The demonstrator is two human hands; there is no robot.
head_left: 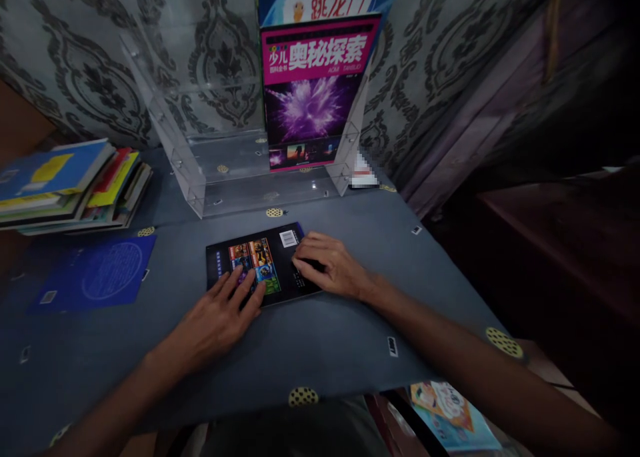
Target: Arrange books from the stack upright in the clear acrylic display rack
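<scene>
Okay so from where I'm standing, the book (pixel 286 260) is lying on the table (pixel 350 350) under both hands, its long axis running roughly 9 to 3. The left hand (pixel 220 314) is resting on it from 7 o'clock, fingers spread, clutching nothing. The right hand (pixel 333 267) is curling over the 3 o'clock end, can't tell if it's pinching. Both are touching, so neither's nearer. The stand (pixel 194 185) is sitting at 12.

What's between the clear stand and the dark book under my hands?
The head view shows a strip of grey-blue tablecloth between the clear stand and the dark book, with a yellow dotted oval on it.
</scene>
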